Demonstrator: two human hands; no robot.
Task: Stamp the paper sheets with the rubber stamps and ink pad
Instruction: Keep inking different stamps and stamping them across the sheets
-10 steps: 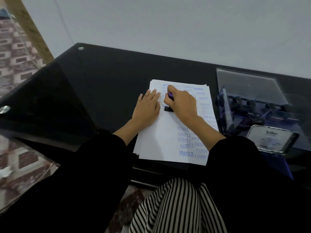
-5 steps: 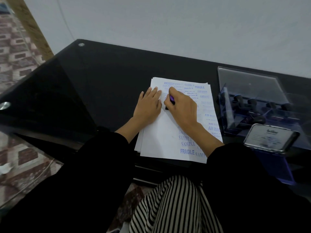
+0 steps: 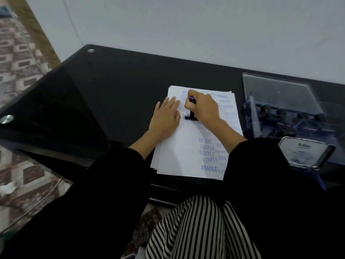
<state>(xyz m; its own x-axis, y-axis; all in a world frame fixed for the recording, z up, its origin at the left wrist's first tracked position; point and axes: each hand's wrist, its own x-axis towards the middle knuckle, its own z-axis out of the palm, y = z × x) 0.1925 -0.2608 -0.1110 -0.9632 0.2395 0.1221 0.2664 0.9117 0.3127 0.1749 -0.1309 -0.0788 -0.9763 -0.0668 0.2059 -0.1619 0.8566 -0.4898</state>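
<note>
A stack of white paper sheets (image 3: 183, 148) lies on the black glass desk (image 3: 112, 86), printed with blue marks such as SAMPLE, FRAGILE and AIR MAIL. My right hand (image 3: 204, 109) grips a black rubber stamp (image 3: 191, 114) with a purple top, its base down on the upper part of the top sheet. My left hand (image 3: 165, 118) lies flat on the paper just left of the stamp, fingers straight. To the right, the ink pad (image 3: 304, 152) stands with its silver lid raised.
A clear acrylic rack (image 3: 283, 113) holding several black-handled stamps sits at the right behind the ink pad. The desk's front edge runs just below the paper. A patterned floor shows at the left, and a white wall stands behind the desk.
My right hand has kept the stamp in its grip, and the black base now shows fully below the fingers on the sheet. My left hand has stayed flat on the paper.
</note>
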